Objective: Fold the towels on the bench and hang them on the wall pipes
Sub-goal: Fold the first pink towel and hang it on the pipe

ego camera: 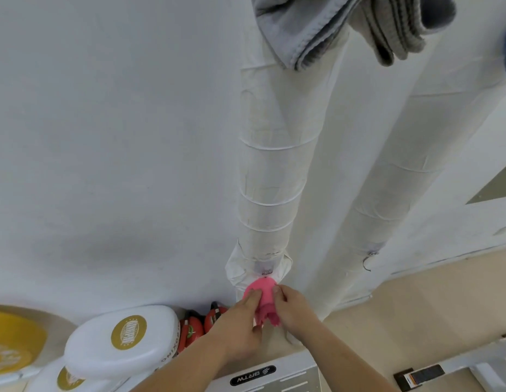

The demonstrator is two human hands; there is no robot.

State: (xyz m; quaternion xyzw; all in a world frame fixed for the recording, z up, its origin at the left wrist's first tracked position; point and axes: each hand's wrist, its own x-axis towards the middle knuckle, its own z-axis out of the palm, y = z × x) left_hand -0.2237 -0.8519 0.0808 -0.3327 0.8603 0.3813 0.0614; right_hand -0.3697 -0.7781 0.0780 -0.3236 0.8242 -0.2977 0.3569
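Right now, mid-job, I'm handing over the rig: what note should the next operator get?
Left hand: holds the pink towel from its left side.
Right hand: pinches the same towel, thumb on top.
Pink towel: bunched against the clamp low on the left pipe, not yet hanging free.
Done: light grey towel hangs at the top of the left pipe, darker grey towel at the top of the right pipe.
Left: settle the pink towel, let go. The bench is out of view, so remaining towels can't be counted.
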